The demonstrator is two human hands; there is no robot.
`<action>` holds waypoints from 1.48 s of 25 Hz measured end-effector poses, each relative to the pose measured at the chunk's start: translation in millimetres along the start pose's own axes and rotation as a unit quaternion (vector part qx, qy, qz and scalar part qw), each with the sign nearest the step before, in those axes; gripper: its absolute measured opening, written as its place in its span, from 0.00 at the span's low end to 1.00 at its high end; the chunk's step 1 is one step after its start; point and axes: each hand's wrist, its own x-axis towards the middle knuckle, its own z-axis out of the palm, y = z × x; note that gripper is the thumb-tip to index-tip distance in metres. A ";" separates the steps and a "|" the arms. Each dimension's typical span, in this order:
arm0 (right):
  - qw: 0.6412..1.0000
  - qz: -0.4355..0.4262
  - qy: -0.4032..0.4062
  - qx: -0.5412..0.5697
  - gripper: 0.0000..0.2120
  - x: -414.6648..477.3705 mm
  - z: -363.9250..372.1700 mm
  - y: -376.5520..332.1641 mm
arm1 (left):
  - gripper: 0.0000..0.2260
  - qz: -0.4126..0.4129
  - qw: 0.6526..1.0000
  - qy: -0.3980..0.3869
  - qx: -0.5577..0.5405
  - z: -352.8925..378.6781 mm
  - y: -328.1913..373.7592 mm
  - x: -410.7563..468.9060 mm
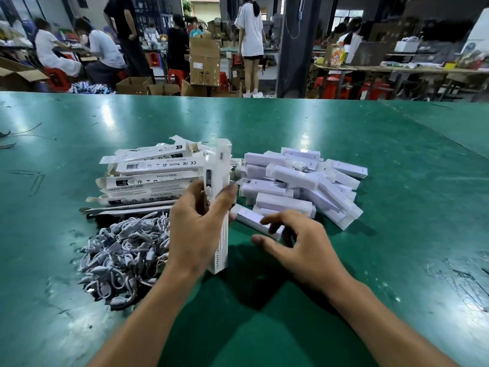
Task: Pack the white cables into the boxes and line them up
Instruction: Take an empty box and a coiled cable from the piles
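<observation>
On glossy green bench (370,154): tangled heap of looped white cables (124,250) at left, flat printed cartons (150,176) stacked behind, jumbled rectangular white boxes (301,184) at right. In left hand (197,229), fingers curled round slim upright box (219,205). Right hand (299,247) loose, fingers spread, holding nothing.

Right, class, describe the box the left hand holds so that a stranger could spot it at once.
On the green table, between the stack of flat cartons and the heap of white boxes, the left hand grips one box. It alone is held upright.
</observation>
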 end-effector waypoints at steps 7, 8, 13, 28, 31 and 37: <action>0.994 0.035 0.056 -0.084 0.11 4.9 0.0 15.3 | 0.22 0.237 0.934 -0.074 0.255 11.2 -5.7 -13.5; 0.995 0.056 0.078 -0.012 0.08 6.2 -2.4 14.9 | 0.25 0.242 0.930 -0.091 0.262 10.4 -5.9 -13.9; 0.941 0.055 0.212 0.258 0.09 17.8 -23.3 4.7 | 0.30 0.229 0.911 -0.153 0.306 10.0 -4.2 -14.9; 0.872 0.091 0.325 0.356 0.08 24.9 -34.5 4.9 | 0.21 0.242 0.914 -0.063 0.321 13.1 -9.8 -16.6; 0.876 0.089 0.316 0.354 0.07 24.7 -32.9 6.3 | 0.22 0.237 0.919 -0.061 0.310 13.0 -10.7 -16.3; 0.867 0.102 0.315 0.371 0.07 25.9 -36.3 6.0 | 0.24 0.235 0.919 -0.063 0.311 12.4 -10.5 -17.1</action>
